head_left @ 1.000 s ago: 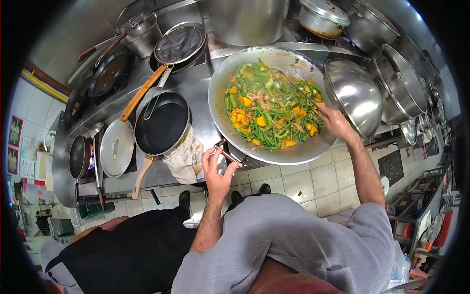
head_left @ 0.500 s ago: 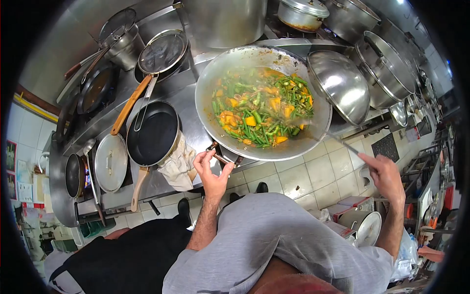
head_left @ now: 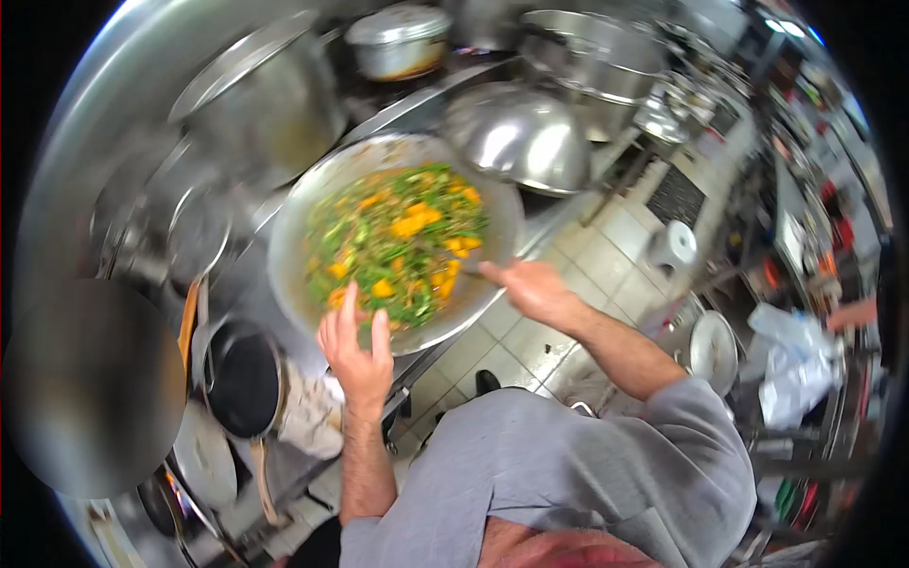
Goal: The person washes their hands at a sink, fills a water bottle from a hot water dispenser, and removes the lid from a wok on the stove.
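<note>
A large round metal wok [head_left: 284, 213] holds cut green vegetables with orange chunks [head_left: 409, 222]. My left hand [head_left: 358, 355] is at the near left rim, its index finger and thumb apart; the other fingers are partly folded. Whether it touches the rim, I cannot tell. My right hand [head_left: 538, 292] is closed round the handle of a metal cooking utensil [head_left: 471, 268] over the right side of the wok. The utensil's head is hidden in the food or blurred.
A domed metal lid [head_left: 530, 137] lies against the wok's far right. Behind stand a tall stockpot [head_left: 270, 118] and a lidded pot [head_left: 398, 47]. To the left are a black frying pan [head_left: 244, 374], a cloth [head_left: 308, 412] and a strainer [head_left: 199, 227]. A blurred dark round shape [head_left: 95, 388] fills the left edge.
The view has swung, so the wok sits further left. My right hand has come in closer to the wok, with less handle showing. My left hand now reaches over the near rim.
</note>
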Tool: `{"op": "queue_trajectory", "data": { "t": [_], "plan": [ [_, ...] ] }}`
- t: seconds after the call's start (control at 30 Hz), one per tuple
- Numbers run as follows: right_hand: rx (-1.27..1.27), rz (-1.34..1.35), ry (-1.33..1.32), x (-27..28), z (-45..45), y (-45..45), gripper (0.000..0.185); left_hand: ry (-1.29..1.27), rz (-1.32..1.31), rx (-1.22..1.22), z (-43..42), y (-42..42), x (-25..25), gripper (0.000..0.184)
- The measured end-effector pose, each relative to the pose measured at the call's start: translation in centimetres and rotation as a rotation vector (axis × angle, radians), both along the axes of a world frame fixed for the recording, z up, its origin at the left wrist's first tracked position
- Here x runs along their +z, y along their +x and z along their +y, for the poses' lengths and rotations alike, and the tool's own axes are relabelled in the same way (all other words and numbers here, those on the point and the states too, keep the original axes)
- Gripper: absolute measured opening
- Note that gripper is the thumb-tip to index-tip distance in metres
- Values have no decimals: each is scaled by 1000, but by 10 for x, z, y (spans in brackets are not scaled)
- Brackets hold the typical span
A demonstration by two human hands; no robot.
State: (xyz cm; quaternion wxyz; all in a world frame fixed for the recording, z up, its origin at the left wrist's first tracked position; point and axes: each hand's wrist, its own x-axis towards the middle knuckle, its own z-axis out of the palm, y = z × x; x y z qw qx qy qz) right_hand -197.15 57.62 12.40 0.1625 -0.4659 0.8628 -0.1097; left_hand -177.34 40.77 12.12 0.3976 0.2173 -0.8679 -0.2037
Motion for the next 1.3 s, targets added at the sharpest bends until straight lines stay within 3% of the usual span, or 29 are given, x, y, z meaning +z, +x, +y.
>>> {"op": "queue_trajectory", "data": {
  "t": [0.1, 0.17, 0.23, 0.33, 0.47, 0.53, 0.57, 0.6, 0.67, 0.7, 0.77, 0.93, 1.1, 1.17, 1.3],
  "plan": [
    [101, 135, 5, -30, 1, -18, 33, -111, 62, -467, 30, -77, 96, 59],
    [196, 224, -40, -41, 4, -21, 33, -202, -45, -665, 64, -125, 155, 65],
    [155, 60, 59, -41, 8, -9, 38, -300, -130, -720, 101, -163, 208, 69],
    [127, 68, 22, -42, 19, 8, 43, -547, -89, -728, 141, -223, 265, 74],
    [91, 104, -60, -56, 36, 13, 43, -435, 99, -711, 162, -266, 279, 58],
    [118, 208, -226, -68, 52, 9, 38, -416, 150, -660, 152, -255, 270, 55],
    [81, 197, -134, -51, 59, 10, 37, -409, 62, -748, 147, -233, 260, 62],
    [79, 166, -208, -40, 70, 9, 36, -396, -29, -810, 139, -209, 251, 69],
    [103, 226, -151, -13, 85, 7, 36, -487, 143, -757, 115, -173, 200, 70],
    [94, 245, 1, 5, 84, 9, 36, -544, 297, -674, 99, -158, 169, 63],
    [122, 293, -14, 10, 90, 4, 38, -431, 374, -537, 62, -114, 117, 46],
    [240, 363, -30, -24, 28, -25, 40, -175, 82, 30, 1, -2, 10, 28],
    [213, 174, -96, -34, -15, -52, 48, -140, 30, 408, -2, 51, -47, 26],
    [345, 202, -201, -36, -6, -67, 48, -132, 14, 563, 3, 53, -60, 28],
    [411, 10, -164, 32, 21, -96, 39, -31, -33, 738, 13, 58, -89, 39]
  ]
}}
